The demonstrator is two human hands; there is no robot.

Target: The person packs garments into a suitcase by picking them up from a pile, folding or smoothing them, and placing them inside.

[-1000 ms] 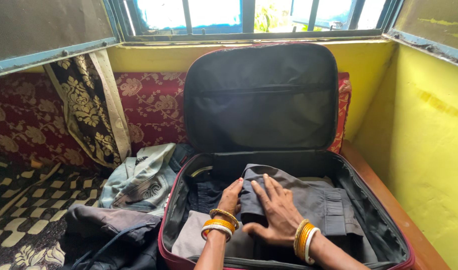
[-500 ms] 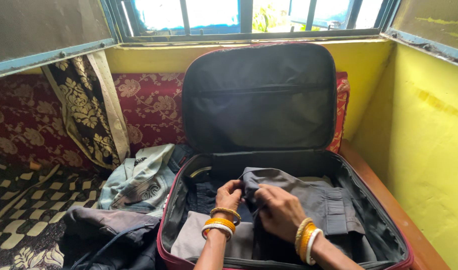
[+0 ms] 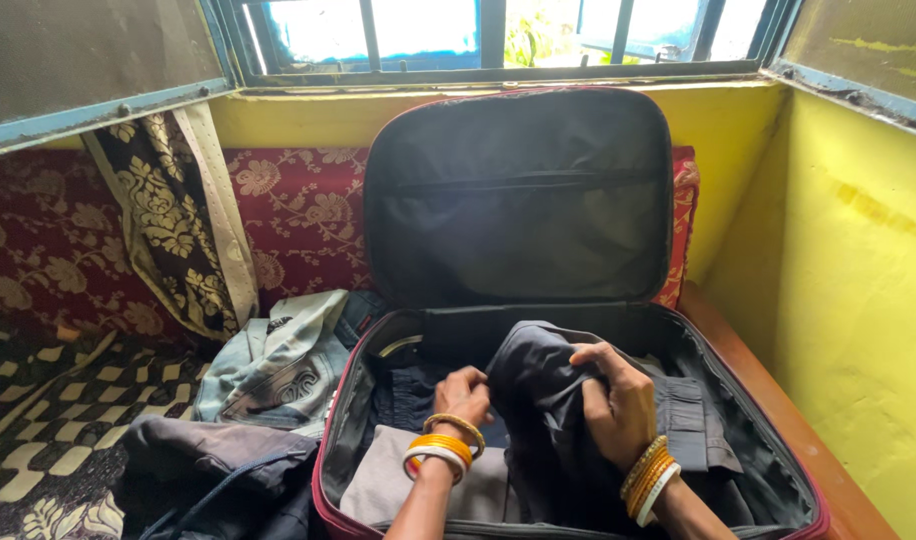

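Yellow walls and a barred window sit behind an open suitcase [image 3: 758, 450] filling the lower centre of frame. Right hand [image 3: 618, 400] has a tight fistful of the dark grey garment [image 3: 543, 400] bunched up inside the case, while the left hand [image 3: 465, 392] pinches its edge. Best bet, I'd say: keep both grips firm and lay it flat so it doesn't crumple.

No packages, labels, signs or screens anywhere in view.
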